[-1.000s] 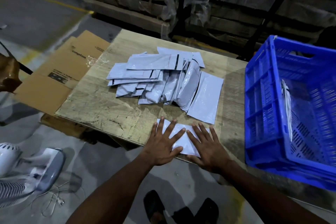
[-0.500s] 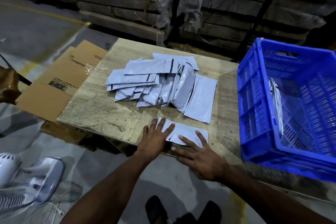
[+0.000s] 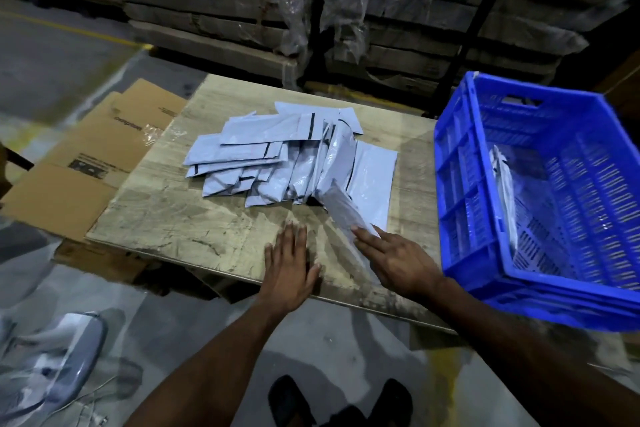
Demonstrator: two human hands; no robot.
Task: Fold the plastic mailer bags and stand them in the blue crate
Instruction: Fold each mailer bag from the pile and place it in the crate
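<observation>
A loose pile of grey plastic mailer bags (image 3: pixel 294 156) lies in the middle of the wooden table (image 3: pixel 166 218). My right hand (image 3: pixel 398 260) holds a folded mailer bag (image 3: pixel 341 211) by its near end; the bag is blurred and tilts up off the table in front of the pile. My left hand (image 3: pixel 289 260) rests flat on the bare table near the front edge, fingers straight, holding nothing. The blue crate (image 3: pixel 450 166) stands at the table's right end, and one folded mailer (image 3: pixel 504 184) stands inside it against the left wall.
A flattened cardboard box (image 3: pixel 86 156) lies left of the table. A white fan (image 3: pixel 52 357) sits on the floor at lower left. Wrapped stacks of flat cartons (image 3: pixel 433 10) stand behind the table. My feet (image 3: pixel 339 402) show below the front edge.
Both hands were pressing the folded mailer flat on the table. Now my right hand has lifted it off the table and my left hand has slid off it onto bare wood.
</observation>
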